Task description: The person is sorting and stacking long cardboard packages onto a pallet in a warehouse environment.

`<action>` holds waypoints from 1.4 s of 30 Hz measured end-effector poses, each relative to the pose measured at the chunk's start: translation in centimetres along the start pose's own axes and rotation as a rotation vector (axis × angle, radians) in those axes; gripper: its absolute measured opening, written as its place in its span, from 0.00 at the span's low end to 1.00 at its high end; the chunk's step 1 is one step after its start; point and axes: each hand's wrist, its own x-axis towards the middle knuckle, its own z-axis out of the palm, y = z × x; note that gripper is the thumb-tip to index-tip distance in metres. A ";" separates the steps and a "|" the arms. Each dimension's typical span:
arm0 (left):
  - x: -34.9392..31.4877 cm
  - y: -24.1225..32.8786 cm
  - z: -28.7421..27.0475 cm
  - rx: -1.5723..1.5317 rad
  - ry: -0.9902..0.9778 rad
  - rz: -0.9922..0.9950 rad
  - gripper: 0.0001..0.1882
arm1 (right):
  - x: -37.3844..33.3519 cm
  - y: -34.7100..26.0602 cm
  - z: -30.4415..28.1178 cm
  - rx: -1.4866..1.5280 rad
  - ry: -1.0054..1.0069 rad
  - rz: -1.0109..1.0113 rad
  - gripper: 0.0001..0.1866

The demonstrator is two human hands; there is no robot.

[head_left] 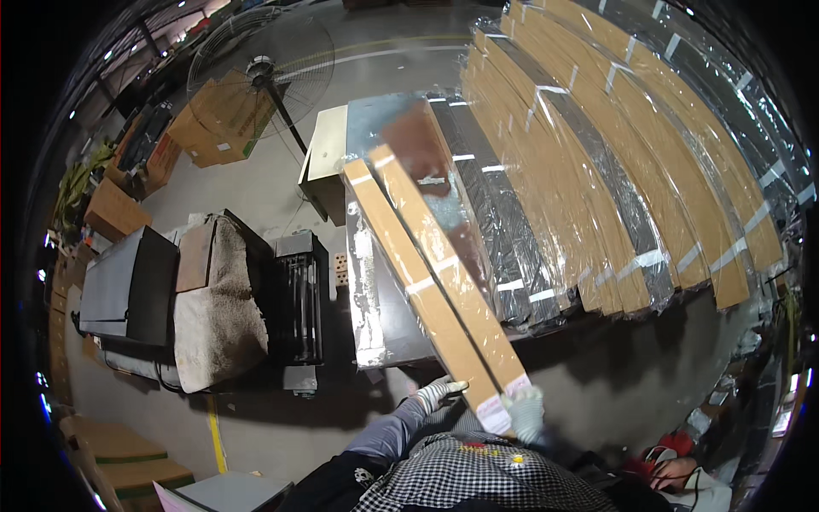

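Two cardboard strips [456,286], left grip [438,393] alongside, right grip [526,413] at end

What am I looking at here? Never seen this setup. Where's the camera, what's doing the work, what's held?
There is no robot here: a person works with their own two hands, in light gloves. The single picture comes from the left of two fisheye cameras worn on the head, looking down, so straight edges bend near the rim and picture left is the person's left.

Two long cardboard strips, banded with white tape, lie side by side across a table. The right hand grips their near end; the left hand touches the left strip's outer edge, though how firmly is unclear. To the right are many long, film-wrapped packs. Beyond the table, on the left, stands a fan.
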 end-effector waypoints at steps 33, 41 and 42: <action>0.4 4.5 -6.6 0.097 0.101 0.030 0.42 | 24.8 -6.9 -5.3 0.321 0.102 -0.211 0.21; -2.6 9.7 -11.9 0.166 0.330 0.071 0.41 | 28.3 -11.5 -7.1 0.240 0.059 -0.208 0.14; -2.5 10.1 -12.4 0.171 0.339 0.073 0.41 | 28.5 -11.7 -7.1 0.230 0.070 -0.211 0.14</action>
